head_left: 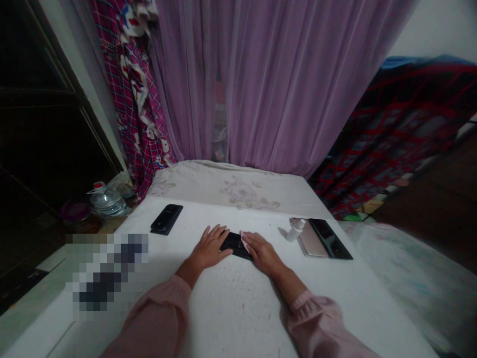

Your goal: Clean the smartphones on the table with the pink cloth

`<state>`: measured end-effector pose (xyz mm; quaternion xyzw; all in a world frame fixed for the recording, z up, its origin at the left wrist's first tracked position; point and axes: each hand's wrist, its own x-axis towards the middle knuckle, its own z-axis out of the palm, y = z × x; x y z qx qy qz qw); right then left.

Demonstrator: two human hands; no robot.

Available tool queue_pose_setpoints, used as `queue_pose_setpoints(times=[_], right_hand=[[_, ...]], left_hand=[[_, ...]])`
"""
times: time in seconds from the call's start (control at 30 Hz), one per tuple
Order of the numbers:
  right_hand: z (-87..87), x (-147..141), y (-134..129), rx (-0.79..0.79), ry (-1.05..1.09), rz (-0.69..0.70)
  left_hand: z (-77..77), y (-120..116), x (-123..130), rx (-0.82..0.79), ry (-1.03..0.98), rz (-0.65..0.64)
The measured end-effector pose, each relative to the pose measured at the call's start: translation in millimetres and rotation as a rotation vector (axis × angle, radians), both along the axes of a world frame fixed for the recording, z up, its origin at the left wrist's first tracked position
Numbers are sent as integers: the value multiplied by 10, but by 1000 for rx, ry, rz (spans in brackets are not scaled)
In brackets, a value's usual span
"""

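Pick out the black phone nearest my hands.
The flat black phone between your left hand and right hand; the other flat black phone lies apart, farther left, untouched.

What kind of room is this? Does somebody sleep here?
It looks like a bedroom, most likely. There is flower-patterned bedding on what seems to be a bed, a sheer purple curtain hanging behind it, and a red checked cloth draped along the right side.

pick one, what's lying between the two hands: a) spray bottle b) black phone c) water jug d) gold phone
B: the black phone lies flat between the left hand and the right hand.
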<state>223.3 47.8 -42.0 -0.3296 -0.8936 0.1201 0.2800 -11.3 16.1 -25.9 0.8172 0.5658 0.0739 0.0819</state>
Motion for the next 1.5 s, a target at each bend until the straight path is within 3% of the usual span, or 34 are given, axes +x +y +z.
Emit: queue_pose_setpoints(times=[0.13, 0.27, 0.43, 0.57, 0.73, 0.97, 1.2, 1.33, 1.5], right_hand=[[-23, -142, -74, 21, 105, 58], [-24, -67, -157, 54, 203, 132], [-16, 105, -82, 50, 164, 30], [-103, 3, 18, 89, 157, -53], [-145, -169, -67, 110, 159, 27], [-122, 33, -147, 56, 185, 146], [-145, -151, 21, -4, 199, -1], [-209, -232, -3, 11, 216, 2], [-251, -72, -54, 14, 175, 75]], left_hand=[[-11, -1, -12, 8, -16, -9], [-21, 3, -11, -2, -20, -3], [-46, 5, -8, 29, -26, -10], [-41, 1, -6, 32, -18, -7], [-18, -2, 0, 14, -12, -3], [-77, 10, -11, 42, -24, -9], [-51, 2, 0, 33, -17, 3], [-18, -3, 5, 16, -15, 6], [-7, -4, 3, 14, -7, 3]])
